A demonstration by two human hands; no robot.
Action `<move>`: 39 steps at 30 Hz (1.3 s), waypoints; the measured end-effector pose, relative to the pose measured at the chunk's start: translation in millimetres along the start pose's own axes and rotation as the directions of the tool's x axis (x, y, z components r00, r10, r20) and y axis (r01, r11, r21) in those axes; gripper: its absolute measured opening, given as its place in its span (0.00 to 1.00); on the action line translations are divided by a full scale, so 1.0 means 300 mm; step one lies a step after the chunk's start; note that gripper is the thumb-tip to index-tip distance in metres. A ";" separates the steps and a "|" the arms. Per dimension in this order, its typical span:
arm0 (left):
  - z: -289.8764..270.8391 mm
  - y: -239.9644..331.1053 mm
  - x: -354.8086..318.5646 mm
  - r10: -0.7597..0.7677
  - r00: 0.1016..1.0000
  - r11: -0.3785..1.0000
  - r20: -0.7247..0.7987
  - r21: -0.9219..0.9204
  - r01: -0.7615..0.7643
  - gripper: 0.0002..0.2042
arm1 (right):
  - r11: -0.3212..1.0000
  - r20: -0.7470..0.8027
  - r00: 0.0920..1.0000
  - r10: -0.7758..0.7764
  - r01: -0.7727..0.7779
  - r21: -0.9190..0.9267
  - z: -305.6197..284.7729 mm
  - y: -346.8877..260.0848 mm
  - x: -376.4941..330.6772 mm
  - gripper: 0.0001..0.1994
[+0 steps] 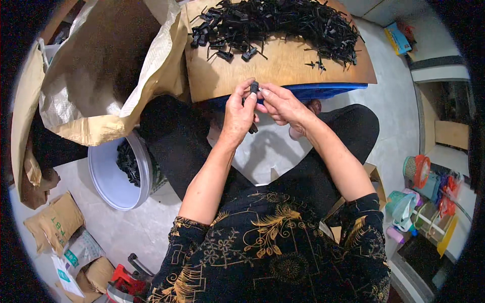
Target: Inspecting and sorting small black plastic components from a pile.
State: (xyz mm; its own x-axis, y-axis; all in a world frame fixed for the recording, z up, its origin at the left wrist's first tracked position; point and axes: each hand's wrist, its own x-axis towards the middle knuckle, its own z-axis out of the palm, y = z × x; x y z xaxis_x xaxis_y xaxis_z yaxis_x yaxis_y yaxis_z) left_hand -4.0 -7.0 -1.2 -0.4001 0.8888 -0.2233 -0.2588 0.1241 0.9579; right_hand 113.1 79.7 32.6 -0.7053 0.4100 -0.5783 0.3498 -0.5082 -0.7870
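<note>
My left hand (pixel 237 113) is closed around a small black plastic part (pixel 254 87), which stands up between thumb and fingers just off the board's near edge. A dark end also shows below that hand. My right hand (pixel 283 105) meets it from the right, its thumb and forefinger pinched together at the part's side. Whatever lies between those fingertips is too small to make out. Beyond both hands, a heap of black plastic parts (pixel 283 22) with thin legs covers the far side of a wooden board (pixel 237 76). A few small black pieces (pixel 318 65) lie at the heap's near edge.
Under the board shows a blue crate (pixel 323 91). A large open woven sack (pixel 101 126) stands at the left. Below it, a white bucket (pixel 108 177) holds more black parts (pixel 129 164). Packages (pixel 55 222) lie lower left; baskets (pixel 417 169) and household items stand at right.
</note>
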 end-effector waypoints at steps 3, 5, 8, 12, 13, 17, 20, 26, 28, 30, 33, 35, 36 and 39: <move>0.009 -0.002 0.005 -0.001 1.000 1.000 -0.005 0.023 0.001 0.18 | 1.000 0.025 1.000 -0.002 0.002 0.024 -0.008 0.009 0.007 0.17; 0.011 -0.006 0.009 0.002 1.000 0.999 -0.003 0.032 -0.002 0.17 | 0.999 0.042 0.999 -0.004 0.003 0.040 -0.010 0.011 0.011 0.16; 0.013 -0.017 0.018 0.015 1.000 0.999 -0.014 0.049 -0.014 0.17 | 0.997 0.031 0.999 0.003 -0.005 0.077 -0.006 0.010 0.017 0.15; 0.014 -0.026 0.027 0.038 0.999 0.998 -0.024 0.058 -0.036 0.16 | 0.992 0.035 0.999 0.006 -0.010 0.128 0.000 0.017 0.034 0.15; 0.015 -0.026 0.028 0.043 0.999 0.998 -0.031 0.044 -0.042 0.15 | 0.986 0.028 1.000 -0.014 0.009 0.166 0.003 0.018 0.036 0.15; 0.015 -0.021 0.031 0.052 0.998 0.994 -0.036 0.100 -0.048 0.15 | 0.985 -0.006 1.000 -0.020 0.021 0.173 0.008 0.017 0.042 0.15; 0.016 -0.017 0.034 0.065 0.996 0.994 -0.060 0.093 -0.059 0.15 | 0.983 0.009 1.000 -0.017 0.015 0.186 0.010 0.009 0.051 0.14; 0.018 -0.020 0.040 0.043 0.998 0.996 -0.047 0.081 -0.039 0.15 | 0.985 -0.037 0.998 0.041 -0.034 0.172 0.015 -0.004 0.071 0.12; 0.015 -0.020 0.046 -0.004 0.997 1.000 -0.071 0.006 0.005 0.15 | 0.993 -0.009 1.000 0.016 -0.015 0.116 0.014 0.001 0.081 0.12; 0.016 -0.015 0.052 -0.019 0.998 1.000 -0.068 0.003 0.019 0.16 | 0.992 -0.029 1.000 0.002 0.001 0.124 0.024 -0.009 0.077 0.13; 0.014 -0.019 0.055 -0.037 0.997 0.999 -0.066 -0.005 0.037 0.16 | 0.990 -0.052 0.999 -0.013 0.020 0.138 0.025 0.002 0.083 0.15; 0.017 -0.027 0.058 -0.046 0.997 0.999 -0.063 -0.013 0.045 0.16 | 0.989 -0.060 0.998 -0.011 0.019 0.146 0.021 0.010 0.087 0.16; 0.016 -0.028 0.059 -0.056 0.996 0.998 -0.069 -0.032 0.054 0.16 | 0.991 -0.062 0.998 -0.009 0.017 0.135 0.023 0.009 0.089 0.16; 0.014 -0.036 0.064 -0.076 0.994 0.996 -0.079 -0.053 0.072 0.16 | 0.992 -0.064 0.998 0.009 -0.001 0.124 0.022 0.008 0.096 0.17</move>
State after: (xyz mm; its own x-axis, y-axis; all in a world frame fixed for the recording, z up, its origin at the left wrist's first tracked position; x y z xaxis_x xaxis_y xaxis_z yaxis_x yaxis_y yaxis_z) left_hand -5.2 10.5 -15.0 -0.4478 0.8391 -0.3088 -0.3334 0.1638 0.9285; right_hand 89.5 85.3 15.6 -0.6611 0.4530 -0.5982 0.2715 -0.5988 -0.7535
